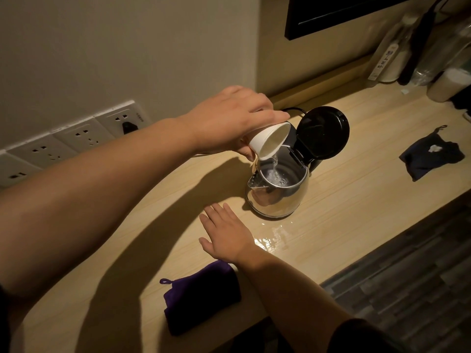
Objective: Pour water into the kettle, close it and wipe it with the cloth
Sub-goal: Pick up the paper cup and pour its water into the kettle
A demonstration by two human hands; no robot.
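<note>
A shiny steel kettle stands on the wooden counter with its black lid swung up and open. My left hand grips a white paper cup, tilted over the kettle's mouth, and a thin stream of water falls from it into the kettle. My right hand lies flat on the counter, fingers spread, just left of the kettle's base and holding nothing. A folded purple cloth rests near the counter's front edge, below my right hand.
A puddle of spilled water lies in front of the kettle. A dark blue cloth sits to the right. Wall sockets, one with a plug, line the left wall. Bottles and containers crowd the far right corner.
</note>
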